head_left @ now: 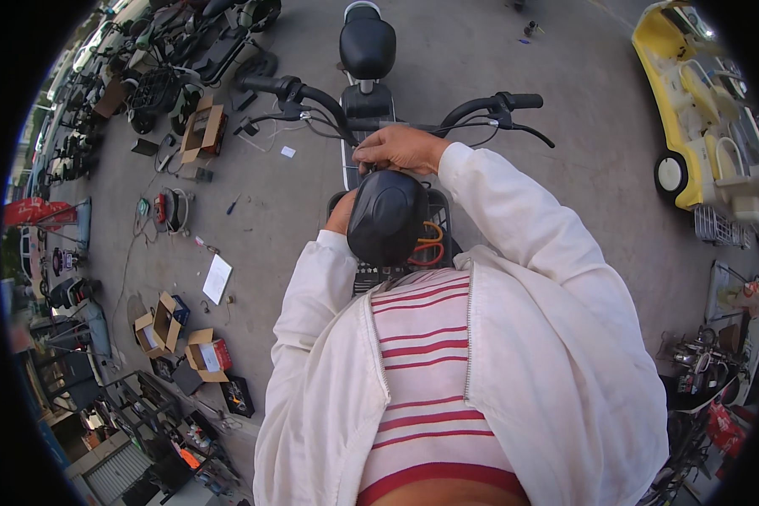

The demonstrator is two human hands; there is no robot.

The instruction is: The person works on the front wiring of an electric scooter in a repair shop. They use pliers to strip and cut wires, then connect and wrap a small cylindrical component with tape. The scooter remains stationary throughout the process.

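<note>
Grey concrete floor [582, 101] spreads beneath the work. On it, a glossy black rounded shell [388, 218] sits between the person's torso and the curved black handlebar [325, 103]. The right hand [403, 150] bends over its far edge, fingers curled close together; any hold is unclear. The left hand [339, 217] is mostly hidden beside the shell, its grip impossible to tell. Handlebar and padded black seat [368, 48] are mounted; looped orange cables [430, 243] lie exposed, so the work looks unfinished.

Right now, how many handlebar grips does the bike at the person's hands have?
2: left grip and right grip, one at each end of the handlebar, neither hidden.
</note>
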